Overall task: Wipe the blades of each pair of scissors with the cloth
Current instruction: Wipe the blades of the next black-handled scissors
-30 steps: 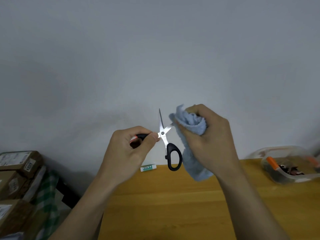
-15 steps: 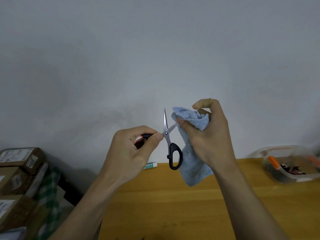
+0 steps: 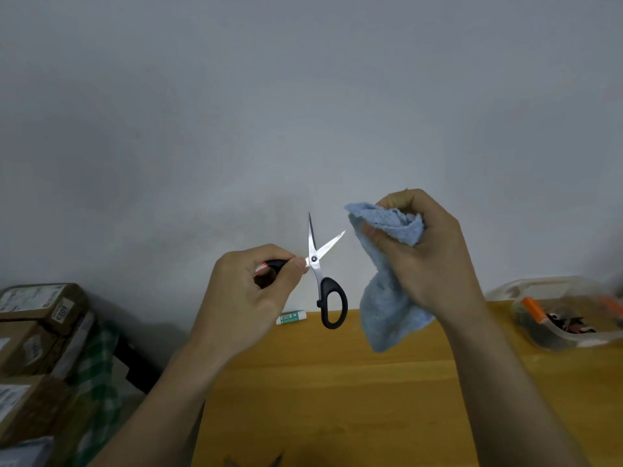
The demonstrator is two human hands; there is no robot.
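A pair of black-handled scissors (image 3: 317,264) hangs in the air above the wooden table, blades spread in a V and pointing up. My left hand (image 3: 251,294) grips one black handle; the other handle loop dangles free below. My right hand (image 3: 428,254) clutches a bunched light blue cloth (image 3: 387,291), whose loose end hangs down. The cloth sits just right of the blades with a small gap between them. At the bottom edge, dark blade tips of another pair of scissors (image 3: 256,461) poke into view.
A wooden table (image 3: 337,392) lies below my hands against a grey wall. A small white and green tube (image 3: 291,317) rests at its far edge. A clear plastic container (image 3: 566,315) with orange-handled items stands at the right. Cardboard boxes (image 3: 37,332) are stacked left of the table.
My right hand with the cloth has slid up off the right blade and moved away to the right. The blade is now bare. My left hand keeps its hold on the handle.
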